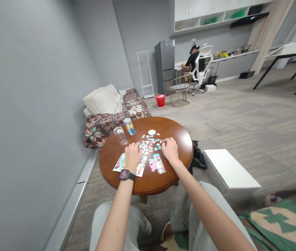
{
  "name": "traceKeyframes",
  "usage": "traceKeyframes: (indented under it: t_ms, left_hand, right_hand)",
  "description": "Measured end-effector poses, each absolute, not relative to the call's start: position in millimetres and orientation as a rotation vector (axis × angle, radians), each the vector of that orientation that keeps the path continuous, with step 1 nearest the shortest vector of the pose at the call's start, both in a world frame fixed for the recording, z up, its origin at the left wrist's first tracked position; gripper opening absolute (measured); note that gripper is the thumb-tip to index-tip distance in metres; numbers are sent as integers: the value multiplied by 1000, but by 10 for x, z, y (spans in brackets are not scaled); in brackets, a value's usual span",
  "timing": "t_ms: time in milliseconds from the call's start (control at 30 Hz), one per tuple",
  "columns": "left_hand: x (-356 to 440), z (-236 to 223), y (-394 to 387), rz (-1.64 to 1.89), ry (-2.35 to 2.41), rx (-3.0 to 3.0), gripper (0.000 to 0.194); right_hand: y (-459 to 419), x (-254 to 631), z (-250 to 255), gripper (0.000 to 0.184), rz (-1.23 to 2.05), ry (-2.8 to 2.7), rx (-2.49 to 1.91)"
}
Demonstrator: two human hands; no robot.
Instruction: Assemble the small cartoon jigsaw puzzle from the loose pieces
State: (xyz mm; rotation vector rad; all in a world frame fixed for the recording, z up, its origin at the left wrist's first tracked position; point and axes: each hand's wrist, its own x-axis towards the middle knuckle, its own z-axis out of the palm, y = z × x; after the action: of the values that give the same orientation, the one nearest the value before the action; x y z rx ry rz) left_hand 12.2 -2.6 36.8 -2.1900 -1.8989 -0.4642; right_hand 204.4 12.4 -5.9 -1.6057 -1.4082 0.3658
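Loose jigsaw pieces (148,151) lie in a spread heap in the middle of the round wooden table. My left hand (133,156), with a watch on its wrist, rests at the heap's left edge, fingers curled down. Partly under it is a printed picture sheet (141,166); another colourful sheet (120,163) lies to its left. My right hand (170,150) is at the heap's right side, thumb and fingers drawn together close to the pieces. What either hand's fingertips hold is too small to tell. A joined puzzle section (157,164), pink and white, lies between my forearms.
Behind the left hand stand a clear plastic jar (121,136) and a printed can (129,126). A round lid (152,132) lies beyond the heap. A white box (231,168) is right of the table (174,126). A person (193,57) sits far back by the counter.
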Motion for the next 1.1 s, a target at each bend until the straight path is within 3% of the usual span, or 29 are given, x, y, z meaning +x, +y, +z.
traceKeyframes:
  t_ms: [367,733,1100]
  left_hand:
    - [8,305,-96,-687,-2034,-2178,22]
    - [35,255,-83,-599,-1983,-2204,32]
    - [-134,524,-263,-289,-1836,-2334,26]
  right_hand:
    - [146,2063,-96,34,360,-1604,-1615]
    - [167,2054,-31,19,504,-1691,-1563]
    - [127,2042,26,22,442,-1770,-1658]
